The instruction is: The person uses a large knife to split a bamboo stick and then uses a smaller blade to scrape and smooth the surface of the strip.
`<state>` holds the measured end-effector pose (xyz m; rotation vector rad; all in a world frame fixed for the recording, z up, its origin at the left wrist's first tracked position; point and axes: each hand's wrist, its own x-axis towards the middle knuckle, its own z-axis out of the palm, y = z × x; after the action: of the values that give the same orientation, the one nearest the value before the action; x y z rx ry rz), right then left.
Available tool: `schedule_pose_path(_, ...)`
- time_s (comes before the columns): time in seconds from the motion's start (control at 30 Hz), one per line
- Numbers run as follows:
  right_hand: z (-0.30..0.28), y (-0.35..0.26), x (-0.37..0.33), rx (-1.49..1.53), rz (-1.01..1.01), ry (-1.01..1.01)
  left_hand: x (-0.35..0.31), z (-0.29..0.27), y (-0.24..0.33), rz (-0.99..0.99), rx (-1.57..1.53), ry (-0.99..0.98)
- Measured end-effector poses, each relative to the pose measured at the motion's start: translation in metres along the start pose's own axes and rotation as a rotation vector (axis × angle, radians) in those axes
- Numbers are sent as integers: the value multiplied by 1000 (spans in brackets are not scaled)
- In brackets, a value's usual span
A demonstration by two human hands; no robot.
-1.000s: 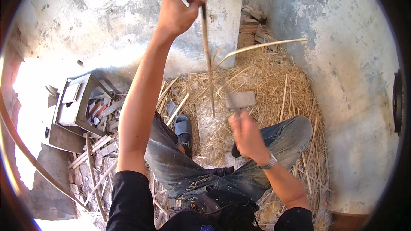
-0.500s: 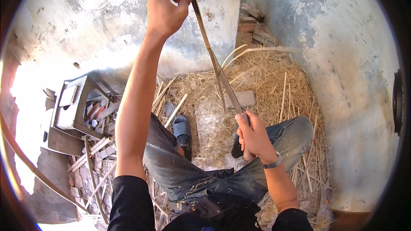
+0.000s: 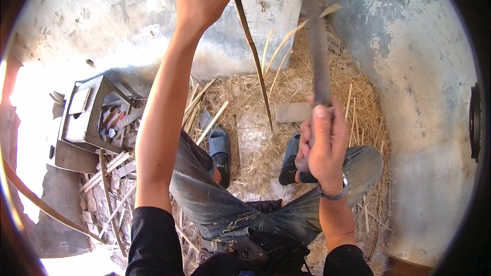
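At the top, my left hand [image 3: 201, 4] pinches the upper part of a long dark bamboo strip [image 3: 251, 44]. The strip hangs down at a slant, and its lower end reaches the straw-covered ground between my feet. My right hand [image 3: 324, 148] is wrapped round the handle of a long knife [image 3: 318, 51]. Its blade points upward, smeared by motion, and stands apart from the strip. Pale thin shavings [image 3: 288, 37] show between the strip and the blade, partly behind the blade.
Straw and shavings [image 3: 353, 79] cover the ground, with a flat stone block [image 3: 294, 113] between my feet. A wooden stool-like box [image 3: 84, 122] and scattered bamboo offcuts [image 3: 115, 174] lie at left. A curved pole [image 3: 51, 211] crosses the lower left. Plastered walls [image 3: 419, 97] stand close.
My right hand has swung the knife up and to the right, off the strip it was against. My left hand has risen slightly, still pinching the strip.
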<state>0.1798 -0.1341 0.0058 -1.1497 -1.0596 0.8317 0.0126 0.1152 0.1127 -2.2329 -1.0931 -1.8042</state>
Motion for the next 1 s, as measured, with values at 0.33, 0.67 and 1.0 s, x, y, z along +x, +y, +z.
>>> schedule_pose_path(0.33,-45,216,-65,-769,245,-324,-3,-19,-48,-58,-59,-97)
schedule_pose_path(0.67,-56,130,-31,52,886,-146,-14,-24,-45,-153,-340,-181)
schedule_pose_path(1.0,0,13,-7,-4,-377,225,-8,-7,-39,-73,-502,-259)
